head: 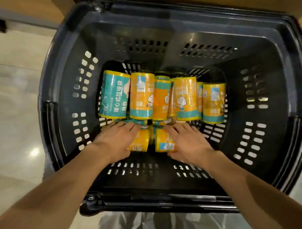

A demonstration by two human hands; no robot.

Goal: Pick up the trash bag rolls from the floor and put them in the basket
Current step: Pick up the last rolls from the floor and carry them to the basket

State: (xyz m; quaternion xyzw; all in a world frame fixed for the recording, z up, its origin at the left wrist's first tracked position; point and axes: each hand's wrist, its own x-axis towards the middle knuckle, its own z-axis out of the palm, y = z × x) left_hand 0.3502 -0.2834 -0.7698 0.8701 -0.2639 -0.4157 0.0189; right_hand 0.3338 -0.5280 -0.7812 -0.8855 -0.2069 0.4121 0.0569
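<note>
Down inside the dark slotted basket, both hands lie with fingers stretched flat over orange trash bag rolls. Left hand presses one lying roll; right hand rests on another, possibly cupping its side. More rolls stand packed in a row behind, a teal roll leftmost. Pale floor surrounds the basket.

Both forearms were cut off by the lower frame edge. The left hand and right hand covered parts of the near rolls; lower rolls lay largely hidden beneath the upper row. The basket ran past the right edge. Small label print was illegible.
</note>
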